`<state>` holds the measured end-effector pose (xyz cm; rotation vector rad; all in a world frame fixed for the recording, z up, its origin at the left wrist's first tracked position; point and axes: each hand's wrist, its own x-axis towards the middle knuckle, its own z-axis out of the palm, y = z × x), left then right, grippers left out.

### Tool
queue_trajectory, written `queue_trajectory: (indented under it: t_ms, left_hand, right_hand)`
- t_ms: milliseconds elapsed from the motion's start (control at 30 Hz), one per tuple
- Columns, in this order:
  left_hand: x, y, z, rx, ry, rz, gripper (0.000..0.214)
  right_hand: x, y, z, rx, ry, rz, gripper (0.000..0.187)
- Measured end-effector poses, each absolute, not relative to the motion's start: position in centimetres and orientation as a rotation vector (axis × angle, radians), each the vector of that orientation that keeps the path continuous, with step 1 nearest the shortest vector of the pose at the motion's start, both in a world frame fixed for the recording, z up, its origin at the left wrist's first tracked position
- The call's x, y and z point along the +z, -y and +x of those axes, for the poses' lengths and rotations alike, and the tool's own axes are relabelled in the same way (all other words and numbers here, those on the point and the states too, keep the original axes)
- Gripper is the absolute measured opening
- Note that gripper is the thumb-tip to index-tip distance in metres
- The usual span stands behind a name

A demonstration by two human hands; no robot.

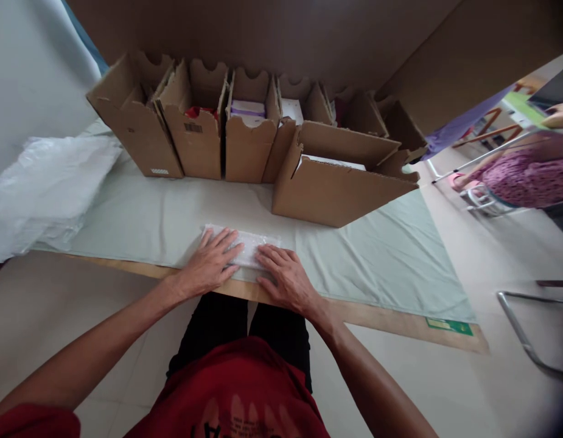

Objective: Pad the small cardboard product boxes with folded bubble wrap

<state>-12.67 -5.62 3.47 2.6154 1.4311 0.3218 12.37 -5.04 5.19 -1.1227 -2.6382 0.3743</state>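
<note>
A flat white package in clear plastic wrap, perhaps bubble wrap, (pixel 250 248) lies on the pale green cloth (pixel 139 213) close to the table's front edge. My left hand (pixel 212 260) rests on its left end, fingers stretched and slightly spread. On the right end lies my right hand (pixel 283 272), palm down with its fingers extended. Both hands press flat on the wrap and neither grips it. What is inside the wrap cannot be made out, and the hands cover both its ends.
Several cardboard file boxes (pixel 249 149) stand along the back, some holding packets. Another cardboard box (pixel 327 191) sits crosswise in front, right of centre. Clear plastic bags (pixel 48 188) are piled at the left. A person in patterned pink clothing (pixel 523 176) sits at the far right.
</note>
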Motion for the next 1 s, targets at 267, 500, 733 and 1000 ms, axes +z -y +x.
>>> queue_trajectory:
  t_ms: [267, 500, 733, 1000]
  left_hand:
    - [4.0, 6.2, -15.8, 0.419, -1.461, 2.75, 0.043]
    - [4.9, 0.7, -16.6, 0.491, -1.323, 2.846, 0.046]
    - [4.8, -5.6, -16.4, 0.438, -1.432, 2.752, 0.052]
    - [5.4, 6.3, -16.0, 0.487, -1.124, 2.855, 0.039]
  right_hand:
    - [4.1, 6.4, 12.9, 0.128, 2.669, -1.207, 0.039]
    - [5.8, 7.6, 10.7, 0.105, 2.638, -1.237, 0.025]
    - [6.8, 8.1, 5.7, 0.344, 2.624, -1.261, 0.035]
    - [6.6, 5.6, 7.2, 0.891, 2.348, -1.248, 0.044]
